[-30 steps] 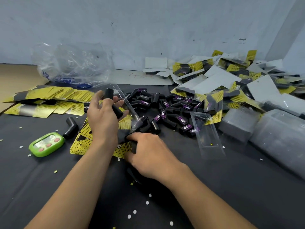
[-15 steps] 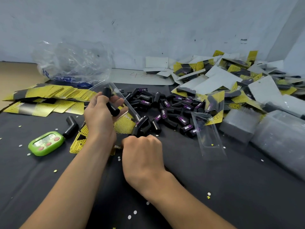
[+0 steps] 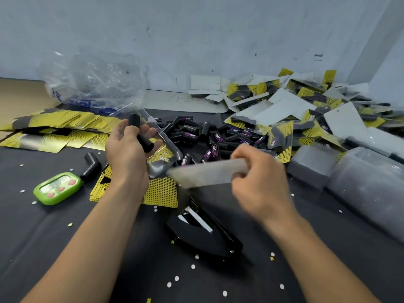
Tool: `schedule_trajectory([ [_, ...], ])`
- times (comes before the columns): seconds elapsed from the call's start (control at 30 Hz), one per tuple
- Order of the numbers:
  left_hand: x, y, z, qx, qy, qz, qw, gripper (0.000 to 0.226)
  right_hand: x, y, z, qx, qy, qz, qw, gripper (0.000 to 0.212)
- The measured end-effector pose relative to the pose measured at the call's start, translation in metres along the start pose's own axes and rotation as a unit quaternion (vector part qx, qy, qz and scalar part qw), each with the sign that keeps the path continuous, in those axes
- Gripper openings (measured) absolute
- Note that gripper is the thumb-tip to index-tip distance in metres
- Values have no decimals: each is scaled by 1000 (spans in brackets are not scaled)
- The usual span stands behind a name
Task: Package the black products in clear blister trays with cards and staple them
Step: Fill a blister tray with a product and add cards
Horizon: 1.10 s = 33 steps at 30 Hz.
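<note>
My left hand (image 3: 126, 154) grips a bent black product (image 3: 140, 136) together with a clear blister tray (image 3: 166, 141), held above the table left of centre. My right hand (image 3: 260, 182) pinches one end of a card (image 3: 205, 173), which is lifted, blurred and shows its pale back. More yellow dotted cards (image 3: 161, 191) lie under my left wrist. A black stapler (image 3: 203, 235) sits on the dark cloth between my forearms. Loose black products (image 3: 209, 136) are heaped just beyond my hands.
A fanned stack of yellow cards (image 3: 54, 123) and a crumpled plastic bag (image 3: 94, 84) lie far left. A green timer (image 3: 58, 188) and one stray black product (image 3: 91, 165) sit left. Finished packs (image 3: 306, 106) pile up far right above stacked clear trays (image 3: 360, 182).
My right hand has lifted a card off the yellow stack and swung it up and to the right, uncovering the stapler. My left hand has kept its hold on the product and tray.
</note>
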<state>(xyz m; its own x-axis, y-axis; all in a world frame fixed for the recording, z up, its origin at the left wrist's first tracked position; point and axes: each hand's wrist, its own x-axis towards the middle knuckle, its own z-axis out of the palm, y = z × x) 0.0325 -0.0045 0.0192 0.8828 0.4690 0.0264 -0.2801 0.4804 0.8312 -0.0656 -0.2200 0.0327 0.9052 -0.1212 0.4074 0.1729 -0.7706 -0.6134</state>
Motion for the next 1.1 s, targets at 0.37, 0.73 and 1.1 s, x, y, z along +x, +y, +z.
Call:
schedule_trajectory([
  [0.37, -15, -24, 13, 48, -47, -107, 992, 30, -3, 10, -12, 449, -122, 320, 825, 28],
  [0.73, -22, -26, 18, -48, -59, -196, 978, 34, -18, 6, 4, 500, -148, 400, 754, 15],
  [1.1, -37, -32, 22, 100, -163, -114, 975, 42, -21, 12, 22, 414, -109, 343, 836, 29],
])
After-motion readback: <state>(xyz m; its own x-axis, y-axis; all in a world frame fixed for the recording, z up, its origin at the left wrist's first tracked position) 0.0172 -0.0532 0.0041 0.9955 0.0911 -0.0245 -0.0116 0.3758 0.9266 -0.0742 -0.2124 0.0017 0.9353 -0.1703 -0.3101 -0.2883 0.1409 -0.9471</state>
